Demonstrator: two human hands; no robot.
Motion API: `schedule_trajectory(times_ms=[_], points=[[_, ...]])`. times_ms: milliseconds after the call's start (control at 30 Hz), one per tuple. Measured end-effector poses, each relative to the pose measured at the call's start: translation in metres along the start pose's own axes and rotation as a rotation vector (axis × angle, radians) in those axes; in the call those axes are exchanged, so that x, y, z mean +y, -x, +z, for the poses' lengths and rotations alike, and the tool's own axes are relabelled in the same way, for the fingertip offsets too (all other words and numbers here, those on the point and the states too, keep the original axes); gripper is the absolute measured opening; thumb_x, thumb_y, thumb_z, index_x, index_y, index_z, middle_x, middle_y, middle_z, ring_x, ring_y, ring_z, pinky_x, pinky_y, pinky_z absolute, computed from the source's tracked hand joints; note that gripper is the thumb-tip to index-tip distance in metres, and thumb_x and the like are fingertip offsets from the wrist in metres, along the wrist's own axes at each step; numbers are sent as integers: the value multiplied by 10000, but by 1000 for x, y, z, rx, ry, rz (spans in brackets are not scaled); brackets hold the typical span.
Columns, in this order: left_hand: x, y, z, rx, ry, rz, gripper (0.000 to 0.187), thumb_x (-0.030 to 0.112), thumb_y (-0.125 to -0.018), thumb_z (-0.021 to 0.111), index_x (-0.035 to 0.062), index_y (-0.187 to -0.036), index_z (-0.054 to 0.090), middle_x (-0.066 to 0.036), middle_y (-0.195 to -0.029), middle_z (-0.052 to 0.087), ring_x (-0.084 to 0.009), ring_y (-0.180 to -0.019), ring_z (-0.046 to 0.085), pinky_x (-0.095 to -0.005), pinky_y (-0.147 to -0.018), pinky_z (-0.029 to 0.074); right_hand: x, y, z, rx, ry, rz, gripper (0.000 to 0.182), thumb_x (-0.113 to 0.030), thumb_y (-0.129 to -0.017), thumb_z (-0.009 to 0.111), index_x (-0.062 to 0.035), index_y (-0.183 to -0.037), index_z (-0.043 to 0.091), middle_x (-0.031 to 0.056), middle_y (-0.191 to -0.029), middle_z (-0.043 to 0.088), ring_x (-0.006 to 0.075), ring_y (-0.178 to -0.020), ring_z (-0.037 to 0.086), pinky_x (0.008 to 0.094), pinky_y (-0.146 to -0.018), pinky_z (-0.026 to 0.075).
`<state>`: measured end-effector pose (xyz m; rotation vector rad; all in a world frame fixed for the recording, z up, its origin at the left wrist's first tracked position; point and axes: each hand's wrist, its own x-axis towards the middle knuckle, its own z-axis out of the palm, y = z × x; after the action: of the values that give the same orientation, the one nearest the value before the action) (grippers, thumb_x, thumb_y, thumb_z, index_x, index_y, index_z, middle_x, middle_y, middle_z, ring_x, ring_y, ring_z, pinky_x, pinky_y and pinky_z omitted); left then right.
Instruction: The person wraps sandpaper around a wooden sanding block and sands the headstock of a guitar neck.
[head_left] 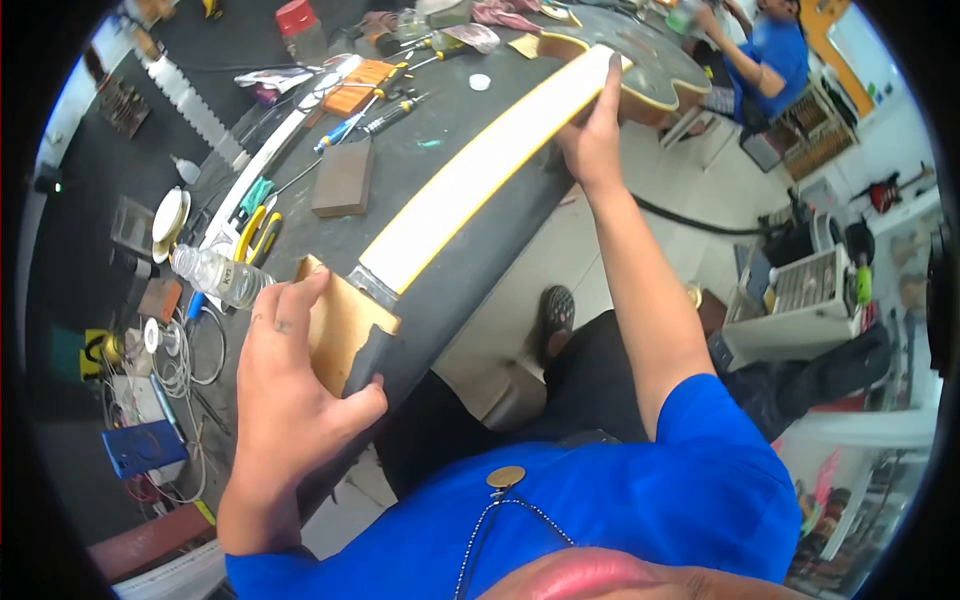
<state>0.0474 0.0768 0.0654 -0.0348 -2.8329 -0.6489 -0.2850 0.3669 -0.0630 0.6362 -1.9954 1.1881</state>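
A guitar lies across the bench, its dark body point(640, 45) with pale edges at the far end. Its neck point(490, 170) runs toward me; the upper face looks bright white with yellowish edges. My left hand point(290, 370) is closed around the tan headstock point(340, 325) at the near end, thumb against its dark, jagged-edged part. Up by the body, my right hand point(597, 135) grips the neck from the side, one finger stretched along its edge. The underside of that grip is hidden.
A brown block point(343, 178), yellow-handled pliers point(258, 235), a clear bottle point(220, 277) and several screwdrivers lie beside the neck. A white cap point(480, 82) sits farther back. Another person point(775, 60) in blue works at the far right. A drawer cabinet point(795, 305) stands at right.
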Motion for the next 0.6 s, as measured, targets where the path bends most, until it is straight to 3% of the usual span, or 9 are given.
schedule_trajectory(times_ms=[33, 67, 133, 200, 333, 400, 467, 533, 600], points=[[1, 0, 1, 8, -22, 19, 904, 218, -632, 886, 27, -1458, 570, -241, -1286, 613, -458, -1127, 648, -525, -966, 546, -8, -2, -3, -27, -419, 286, 1213, -128, -889, 888, -4, -1757, 49, 224, -1478, 632, 290, -1314, 652, 377, -1133, 514], [2, 1, 2, 15, -40, 36, 904, 216, -634, 884, 27, -1460, 569, -241, -1289, 612, -458, -1127, 649, -525, -966, 546, 2, 0, 1, -8, -448, 311, 1172, -133, -881, 887, -11, -1753, 114, 228, -1459, 650, 303, -1320, 651, 389, -1145, 508], [4, 3, 5, 35, -58, 42, 900, 216, -640, 879, 28, -1465, 569, -242, -1295, 614, -459, -1137, 651, -525, -971, 548, 18, 5, 13, 46, -289, 199, 1103, -132, -880, 881, -15, -1734, 193, 238, -1452, 663, 335, -1318, 664, 399, -1143, 514], [7, 8, 9, 70, -57, -12, 895, 220, -649, 871, 31, -1471, 572, -245, -1300, 618, -462, -1157, 653, -526, -983, 550, -6, 4, 6, 4, -165, 199, 953, -127, -913, 831, -52, -1692, 289, 317, -1470, 634, 432, -1373, 644, 438, -1155, 504], [9, 11, -1, 40, -14, -78, 885, 219, -654, 818, 41, -1486, 572, -228, -1319, 635, -456, -1220, 649, -499, -1053, 529, -22, 2, 0, -48, -114, 167, 968, -134, -936, 803, -70, -1706, 221, 335, -1439, 647, 472, -1390, 630, 465, -1148, 504], [7, 17, -8, 8, 20, -88, 890, 232, -658, 814, 44, -1493, 571, -240, -1317, 639, -470, -1214, 650, -502, -1055, 530, -30, 4, -4, -20, -161, 320, 1076, -144, -910, 849, -70, -1723, 146, 297, -1498, 614, 414, -1411, 621, 443, -1162, 495], [4, 28, -27, 0, 150, -162, 868, 223, -674, 807, 27, -1481, 555, -217, -1252, 667, -420, -1137, 689, -471, -1036, 543, -3, 7, 11, 52, -332, 331, 1137, -173, -896, 886, -56, -1728, 119, 253, -1470, 637, 354, -1353, 655, 427, -1152, 506], [-13, 50, -43, 52, 296, -223, 847, 197, -692, 804, 11, -1475, 542, -206, -1197, 674, -409, -1040, 705, -459, -994, 561, -13, 15, 10, 51, -254, 344, 1187, -205, -889, 909, -48, -1733, 89, 240, -1437, 650, 325, -1293, 678, 417, -1123, 528], [-40, 72, -46, 76, 832, -344, 770, 195, -762, 771, 22, -1474, 537, -178, -1231, 722, -322, -1068, 731, -401, -956, 589, -11, 19, 18, 111, -241, 286, 1201, -203, -881, 917, -56, -1736, 87, 241, -1420, 656, 328, -1268, 685, 417, -1100, 540]])
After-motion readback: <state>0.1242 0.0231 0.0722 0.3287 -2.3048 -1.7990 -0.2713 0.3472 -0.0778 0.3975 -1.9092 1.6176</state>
